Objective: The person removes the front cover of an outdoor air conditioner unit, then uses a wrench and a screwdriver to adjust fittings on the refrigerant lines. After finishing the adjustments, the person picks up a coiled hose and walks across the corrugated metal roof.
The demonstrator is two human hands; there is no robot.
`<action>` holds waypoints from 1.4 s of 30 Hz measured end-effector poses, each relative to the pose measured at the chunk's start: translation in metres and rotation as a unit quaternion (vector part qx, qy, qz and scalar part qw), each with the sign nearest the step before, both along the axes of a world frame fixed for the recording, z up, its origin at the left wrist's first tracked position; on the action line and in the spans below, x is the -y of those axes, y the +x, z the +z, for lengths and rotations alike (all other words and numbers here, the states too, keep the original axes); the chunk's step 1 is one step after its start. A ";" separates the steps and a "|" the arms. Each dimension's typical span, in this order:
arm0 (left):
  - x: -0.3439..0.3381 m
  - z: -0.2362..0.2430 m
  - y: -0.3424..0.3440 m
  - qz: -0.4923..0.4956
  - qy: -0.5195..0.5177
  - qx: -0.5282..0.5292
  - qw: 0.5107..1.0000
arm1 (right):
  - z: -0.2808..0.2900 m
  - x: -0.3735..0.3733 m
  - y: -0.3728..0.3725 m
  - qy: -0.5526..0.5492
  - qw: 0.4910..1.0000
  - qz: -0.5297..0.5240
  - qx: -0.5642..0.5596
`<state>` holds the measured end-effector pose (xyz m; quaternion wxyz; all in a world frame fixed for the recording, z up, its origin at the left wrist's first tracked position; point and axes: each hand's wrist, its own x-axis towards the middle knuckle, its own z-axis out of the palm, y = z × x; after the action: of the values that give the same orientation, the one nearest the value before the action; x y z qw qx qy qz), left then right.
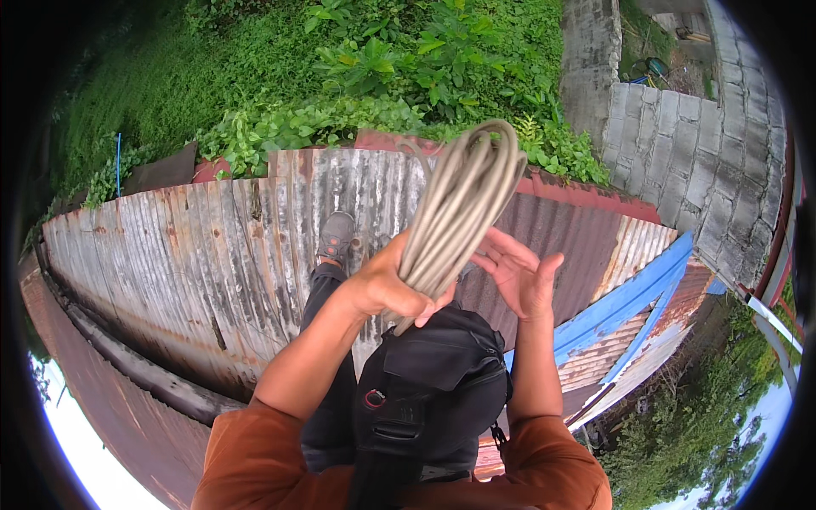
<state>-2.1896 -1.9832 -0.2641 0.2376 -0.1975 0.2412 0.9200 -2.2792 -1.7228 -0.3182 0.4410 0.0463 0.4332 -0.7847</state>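
Observation:
My left hand (pixel 398 285) is wrapped round the lower part of a coiled, pale grey-beige cable (pixel 459 208). The coil stands up from my fist in several long loops, leaning to the right at its top. One loose strand curves out at its upper left. Just right of the coil, my right hand (pixel 520 270) has its fingers spread and its thumb apart, holding nothing; its fingertips come close to the cable, and I cannot tell if they touch. A black bag (pixel 433 382) hangs against my front, right below the coil.
I stand on a rusty corrugated metal roof (pixel 212 255), with one grey shoe (pixel 337 235) showing. Blue metal sheets (pixel 616 302) lie to the right. Beyond the roof's far edge grow dense green plants (pixel 365 68). A grey block wall (pixel 680 140) stands at the far right.

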 end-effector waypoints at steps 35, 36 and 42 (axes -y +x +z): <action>-0.142 -0.078 -0.072 -0.001 -0.283 -0.172 0.944 | 0.060 -0.139 -0.066 -0.067 0.926 -0.370 -0.018; -0.154 -0.064 -0.060 -0.025 -0.294 -0.239 0.925 | 0.056 -0.140 -0.060 -0.054 0.930 -0.362 -0.008; -0.152 -0.030 -0.047 -0.127 -0.368 -0.261 0.884 | 0.045 -0.133 -0.028 -0.137 0.938 -0.319 0.005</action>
<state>-2.2370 -1.8307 -0.2940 0.1908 0.0084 0.6386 0.7455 -2.3068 -1.5903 -0.2728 0.1711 0.1250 0.2819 -0.9358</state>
